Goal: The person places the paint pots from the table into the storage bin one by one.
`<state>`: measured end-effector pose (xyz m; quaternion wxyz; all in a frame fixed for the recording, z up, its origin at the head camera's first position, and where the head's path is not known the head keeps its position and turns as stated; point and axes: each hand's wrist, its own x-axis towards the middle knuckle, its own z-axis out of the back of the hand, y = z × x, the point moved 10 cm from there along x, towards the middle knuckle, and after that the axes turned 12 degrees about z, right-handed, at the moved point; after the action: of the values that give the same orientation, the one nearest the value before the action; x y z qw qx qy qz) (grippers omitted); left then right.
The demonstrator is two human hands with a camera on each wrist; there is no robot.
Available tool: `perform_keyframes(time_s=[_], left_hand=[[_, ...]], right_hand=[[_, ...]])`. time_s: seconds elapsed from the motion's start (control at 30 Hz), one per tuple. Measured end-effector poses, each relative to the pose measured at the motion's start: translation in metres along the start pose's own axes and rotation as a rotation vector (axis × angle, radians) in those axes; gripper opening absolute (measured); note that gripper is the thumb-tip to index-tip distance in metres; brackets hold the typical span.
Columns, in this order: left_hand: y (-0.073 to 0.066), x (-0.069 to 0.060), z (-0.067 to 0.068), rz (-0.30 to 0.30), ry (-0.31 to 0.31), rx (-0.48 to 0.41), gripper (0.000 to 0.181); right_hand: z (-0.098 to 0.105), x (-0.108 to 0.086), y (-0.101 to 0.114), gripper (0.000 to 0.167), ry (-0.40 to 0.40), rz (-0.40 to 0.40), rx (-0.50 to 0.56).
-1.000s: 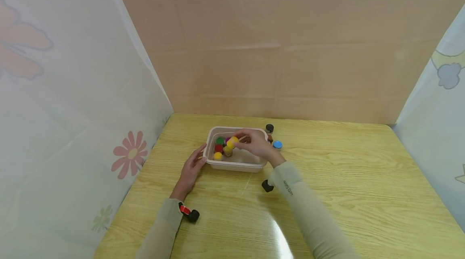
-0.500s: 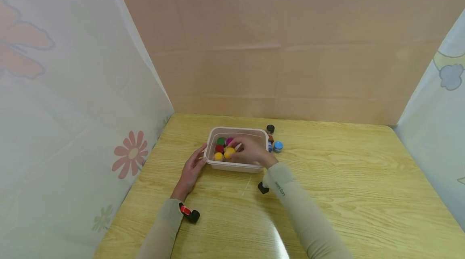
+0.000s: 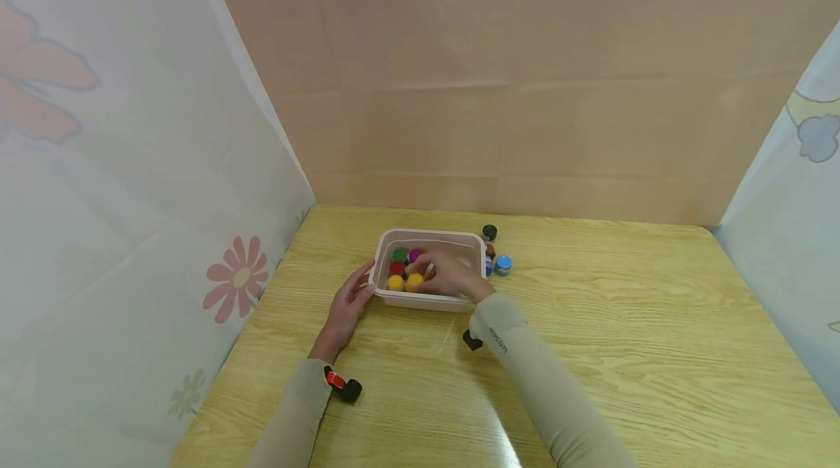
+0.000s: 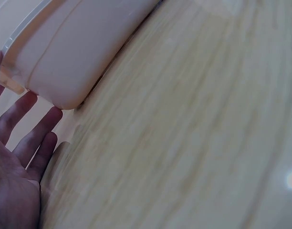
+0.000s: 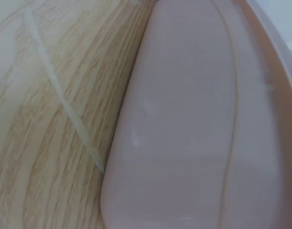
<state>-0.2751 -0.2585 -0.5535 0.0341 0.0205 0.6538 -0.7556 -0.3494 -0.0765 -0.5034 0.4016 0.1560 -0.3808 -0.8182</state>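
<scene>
A pale pink plastic tub (image 3: 426, 303) stands on the wooden table and holds several small jars at its left end: green lid (image 3: 400, 256), purple lid (image 3: 415, 255), red lid (image 3: 397, 268) and two with yellow lids. My right hand (image 3: 448, 273) reaches down inside the tub, thumb and fingers pinching the right yellow-lidded jar (image 3: 414, 281). At the tub's left end my left hand (image 3: 345, 307) touches the rim and wall with fairly straight fingers. The left wrist view shows the fingers of that hand (image 4: 17, 157) against the tub's corner (image 4: 69, 90).
Just right of the tub stand a black-lidded jar (image 3: 489, 232), a light blue jar (image 3: 503, 264), a brown-red one (image 3: 490, 251) and a dark blue one (image 3: 488, 266). A flowered sheet (image 3: 164, 198) hangs at the left, a tan one (image 3: 499, 89) behind the table.
My right hand has lowered the yellow-lidded jar from above the others to the tub's floor, beside the other yellow-lidded one. The left hand has stayed at the rim.
</scene>
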Motion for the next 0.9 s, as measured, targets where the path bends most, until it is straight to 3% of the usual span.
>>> perform_keyframes(time_s=[0.3, 0.9], left_hand=[[-0.0022, -0.0004, -0.0011, -0.01, 0.002, -0.009, 0.052], [-0.001, -0.0001, -0.001, 0.008, -0.004, -0.006, 0.051]], right_hand=[[-0.0042, 0.0048, -0.0021, 0.021, 0.018, 0.037, -0.049], [-0.0039, 0.003, -0.0023, 0.023, 0.018, 0.02, -0.011]])
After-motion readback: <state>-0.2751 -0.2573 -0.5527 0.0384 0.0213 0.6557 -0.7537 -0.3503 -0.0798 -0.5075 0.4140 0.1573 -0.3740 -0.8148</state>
